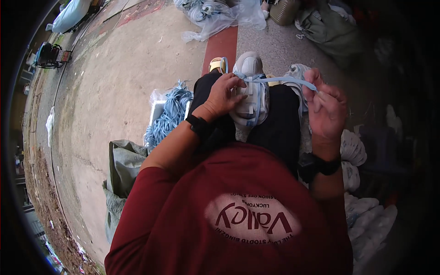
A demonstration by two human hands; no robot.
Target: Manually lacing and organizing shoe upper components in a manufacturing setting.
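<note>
A white-grey sneaker (247,103) rests between my knees, its toe pointing away from me. Light blue shoelace (286,79) runs across its upper part and stretches out to the right. My right hand (326,107), raised right of the shoe, pinches the lace near its free end. On the shoe's left side, my left hand (223,95) grips the edge with bent fingers, close to where the lace crosses; whether it also holds lace is hidden. Another white shoe (298,73) lies beyond my right knee, partly behind the right hand.
Left of my legs, a white box (157,111) holds a heap of blue laces (172,112). A grey-green sack (123,167) stands nearer me. More white shoes (353,149) are piled at the right. Plastic bags (220,16) and a green sack (327,32) lie ahead.
</note>
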